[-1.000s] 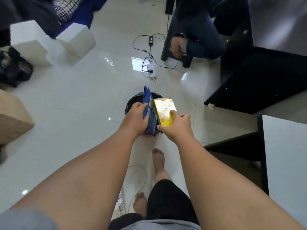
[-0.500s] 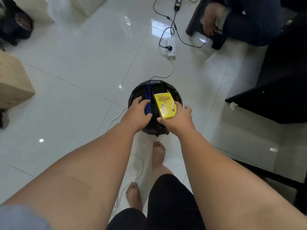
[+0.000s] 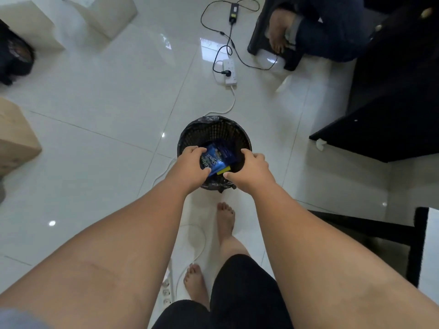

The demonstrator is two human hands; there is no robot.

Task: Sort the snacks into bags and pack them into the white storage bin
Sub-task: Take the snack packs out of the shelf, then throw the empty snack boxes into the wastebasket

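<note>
My left hand (image 3: 190, 168) grips the blue snack packet (image 3: 215, 159) inside the black wastebasket (image 3: 213, 131); my right hand (image 3: 251, 172) hovers loosely curled, empty.

A single wide-angle camera on the person's head looks steeply down the outstretched arms at the white tiled floor (image 3: 99, 110). The round black basket (image 3: 213, 134) sits near the middle of the view, close below, with the person's bare feet (image 3: 224, 216) at the lower edge.
</note>
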